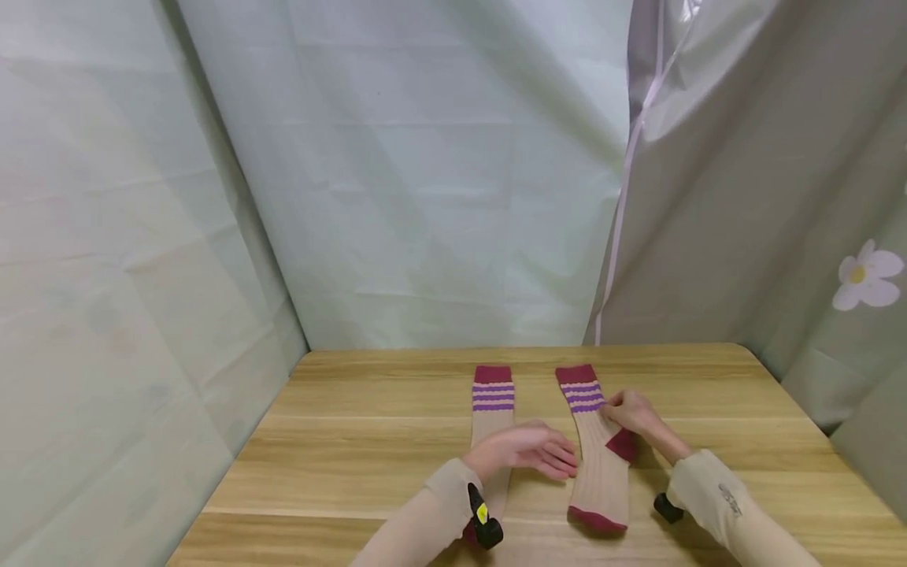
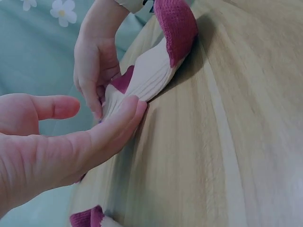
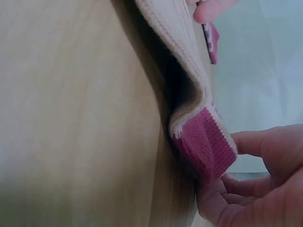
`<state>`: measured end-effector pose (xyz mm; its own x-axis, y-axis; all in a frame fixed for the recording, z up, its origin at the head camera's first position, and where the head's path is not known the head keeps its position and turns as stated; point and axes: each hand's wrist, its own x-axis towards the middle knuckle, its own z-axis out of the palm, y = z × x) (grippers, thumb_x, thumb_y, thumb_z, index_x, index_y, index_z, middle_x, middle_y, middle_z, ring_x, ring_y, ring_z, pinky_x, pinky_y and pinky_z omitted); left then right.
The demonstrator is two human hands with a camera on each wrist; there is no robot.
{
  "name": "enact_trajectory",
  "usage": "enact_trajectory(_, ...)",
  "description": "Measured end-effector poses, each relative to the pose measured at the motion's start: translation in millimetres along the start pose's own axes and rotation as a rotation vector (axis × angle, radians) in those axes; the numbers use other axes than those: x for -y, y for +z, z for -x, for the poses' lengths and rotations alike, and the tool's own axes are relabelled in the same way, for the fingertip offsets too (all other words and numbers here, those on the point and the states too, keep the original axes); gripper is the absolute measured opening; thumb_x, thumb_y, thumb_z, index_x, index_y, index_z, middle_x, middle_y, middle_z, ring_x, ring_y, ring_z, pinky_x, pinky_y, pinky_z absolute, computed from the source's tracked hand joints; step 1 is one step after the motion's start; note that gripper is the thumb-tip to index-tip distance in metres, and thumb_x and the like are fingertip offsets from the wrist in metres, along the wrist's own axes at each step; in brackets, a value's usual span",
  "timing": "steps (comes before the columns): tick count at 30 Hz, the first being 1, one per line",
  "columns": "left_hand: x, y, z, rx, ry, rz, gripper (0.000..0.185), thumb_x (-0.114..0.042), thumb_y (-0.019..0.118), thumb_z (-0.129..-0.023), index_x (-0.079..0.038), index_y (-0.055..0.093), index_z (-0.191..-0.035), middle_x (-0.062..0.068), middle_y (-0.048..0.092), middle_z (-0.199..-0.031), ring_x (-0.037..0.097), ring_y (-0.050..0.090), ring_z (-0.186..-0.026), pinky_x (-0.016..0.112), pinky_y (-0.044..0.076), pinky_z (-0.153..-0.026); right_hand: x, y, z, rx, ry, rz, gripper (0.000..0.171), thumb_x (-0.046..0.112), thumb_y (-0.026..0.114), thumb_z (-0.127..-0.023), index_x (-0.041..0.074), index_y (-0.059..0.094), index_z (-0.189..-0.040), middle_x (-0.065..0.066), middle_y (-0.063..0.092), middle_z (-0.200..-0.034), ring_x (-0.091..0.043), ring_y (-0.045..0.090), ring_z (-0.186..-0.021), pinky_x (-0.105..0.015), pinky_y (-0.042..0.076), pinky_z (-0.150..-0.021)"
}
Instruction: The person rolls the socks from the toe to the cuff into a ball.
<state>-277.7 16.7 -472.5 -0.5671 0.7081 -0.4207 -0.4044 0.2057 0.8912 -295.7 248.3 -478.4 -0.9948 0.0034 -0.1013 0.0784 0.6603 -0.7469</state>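
Two beige ribbed socks with maroon cuffs and toes and purple stripes lie lengthwise side by side. My right hand [image 1: 633, 413] pinches the edge of the right sock [image 1: 598, 484] just below its stripes, above the maroon heel [image 1: 622, 446]. In the right wrist view, thumb and curled fingers show behind that maroon heel [image 3: 206, 144]. My left hand [image 1: 527, 450] has its fingers extended, fingertips right at the right sock's left edge. The left wrist view shows those straight fingers [image 2: 118, 120] beside the ribbed fabric. Under my left forearm, part of the left sock [image 1: 492, 424] is hidden.
The socks lie on a wooden table [image 1: 368, 441] with light and dark grain. Pale green sheeting [image 1: 439, 197] hangs behind and to the left, and a greyer curtain [image 1: 723, 236] with a white flower stands at the right. Each wrist carries a small black camera [image 1: 487, 529].
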Motion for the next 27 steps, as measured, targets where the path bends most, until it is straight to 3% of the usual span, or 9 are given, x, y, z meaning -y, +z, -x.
enact_trajectory(3, -0.3, 2.2, -1.9, -0.015, -0.007, 0.011, 0.039, -0.01, 0.04, -0.101, 0.016, 0.048, -0.129, 0.036, 0.053, -0.129, 0.048, 0.051, -0.123, 0.053, 0.043, -0.104, -0.3, -0.2, 0.3, 0.002, -0.012, -0.019, 0.019, 0.013, 0.062, -0.089, -0.001, 0.059, -0.077, 0.0, 0.046, -0.065, -0.011, 0.04, -0.059, -0.022, 0.032, -0.05)
enact_trajectory(9, -2.5, 9.2, -4.0, -0.068, -0.044, 0.036, 0.037, -0.012, 0.043, -0.1, 0.012, 0.05, -0.127, 0.032, 0.057, -0.126, 0.044, 0.054, -0.122, 0.05, 0.042, -0.106, 0.7, -0.6, -0.6, -0.019, -0.021, -0.014, 0.017, 0.012, 0.059, -0.09, -0.005, 0.056, -0.088, -0.006, 0.052, -0.077, -0.017, 0.046, -0.072, -0.025, 0.037, -0.058)
enact_trajectory(18, -2.9, 22.7, -10.1, -0.103, -0.077, 0.056, 0.041, -0.017, 0.045, -0.099, 0.012, 0.047, -0.129, 0.029, 0.056, -0.128, 0.041, 0.053, -0.123, 0.049, 0.041, -0.108, -1.0, 1.0, -2.4, -0.015, 0.0, -0.056, 0.018, 0.008, 0.058, -0.089, -0.009, 0.056, -0.093, -0.014, 0.057, -0.084, -0.023, 0.051, -0.079, -0.027, 0.04, -0.062)
enact_trajectory(25, -0.6, 29.6, -17.4, -0.15, -0.049, 0.025, 0.034, -0.012, 0.049, -0.096, 0.012, 0.057, -0.118, 0.008, 0.06, -0.093, 0.021, 0.059, -0.09, 0.041, 0.046, -0.104, 0.1, 0.8, -4.5, 0.018, -0.009, -0.102, 0.026, 0.005, 0.058, -0.089, -0.016, 0.059, -0.103, -0.022, 0.061, -0.096, -0.027, 0.053, -0.089, -0.026, 0.043, -0.069)
enact_trajectory(27, 0.2, 30.7, -18.5, -0.155, -0.036, 0.008, 0.032, -0.01, 0.049, -0.096, 0.013, 0.058, -0.117, 0.008, 0.06, -0.091, 0.021, 0.06, -0.089, 0.041, 0.048, -0.102, -0.1, 0.3, -5.3, 0.03, -0.012, -0.117, 0.026, 0.004, 0.057, -0.088, -0.017, 0.058, -0.103, -0.021, 0.061, -0.096, -0.026, 0.053, -0.089, -0.026, 0.042, -0.07)
